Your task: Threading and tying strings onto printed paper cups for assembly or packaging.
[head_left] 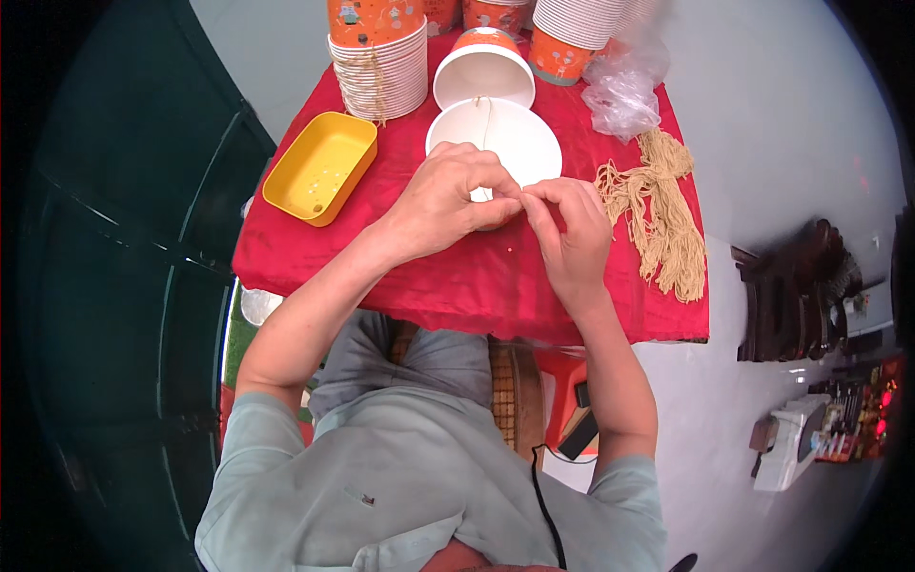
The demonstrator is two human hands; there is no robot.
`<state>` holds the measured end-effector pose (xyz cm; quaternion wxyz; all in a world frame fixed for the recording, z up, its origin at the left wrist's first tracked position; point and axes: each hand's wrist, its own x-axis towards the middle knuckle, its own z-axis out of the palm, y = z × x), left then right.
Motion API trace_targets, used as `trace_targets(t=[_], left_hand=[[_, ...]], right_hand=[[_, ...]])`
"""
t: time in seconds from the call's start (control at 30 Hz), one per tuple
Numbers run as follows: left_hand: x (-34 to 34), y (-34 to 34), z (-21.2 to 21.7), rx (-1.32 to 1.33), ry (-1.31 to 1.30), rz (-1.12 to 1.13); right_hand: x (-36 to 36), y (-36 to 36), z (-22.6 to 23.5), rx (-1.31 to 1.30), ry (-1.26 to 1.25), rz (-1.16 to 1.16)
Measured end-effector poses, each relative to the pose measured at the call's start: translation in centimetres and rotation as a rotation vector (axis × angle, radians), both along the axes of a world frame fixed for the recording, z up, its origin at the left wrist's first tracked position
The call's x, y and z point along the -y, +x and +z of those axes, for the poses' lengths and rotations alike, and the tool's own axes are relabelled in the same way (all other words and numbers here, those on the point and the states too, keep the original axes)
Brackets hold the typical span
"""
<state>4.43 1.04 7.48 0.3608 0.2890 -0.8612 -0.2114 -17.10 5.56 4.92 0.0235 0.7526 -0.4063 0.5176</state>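
Observation:
A white paper bucket (529, 143) rests on the red cloth in front of me, its open mouth facing up. A thin tan string (489, 119) hangs from its far rim, down the inside and behind my left hand (457, 191). That hand is closed in a pinch over the bucket's near side, seemingly on the string. My right hand (575, 224) pinches too, its fingertips meeting the left ones at the near rim. Whatever lies between the right fingertips is too small to make out. Just behind, a second paper bucket (486, 81) lies tipped toward me.
A yellow tray (346, 143) with small bits inside sits at the left. Stacked orange and white buckets (381, 81) line the far edge. On the right lie a bundle of tan strings (667, 210) and a clear plastic bag (624, 100). The red-covered table (429, 286) ends before my lap.

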Motion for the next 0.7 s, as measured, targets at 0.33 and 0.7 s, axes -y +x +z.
trace_targets(t=[0.33,0.7], left_hand=[[-1.4,-0.5,-0.5,-0.012,0.038,0.133],[-1.7,-0.9,-1.2,-0.086,0.008,0.176]], right_hand=[[-0.4,0.0,-0.8,0.279,0.204,0.028],[-0.3,0.1,-0.6,0.026,0.035,-0.006]])
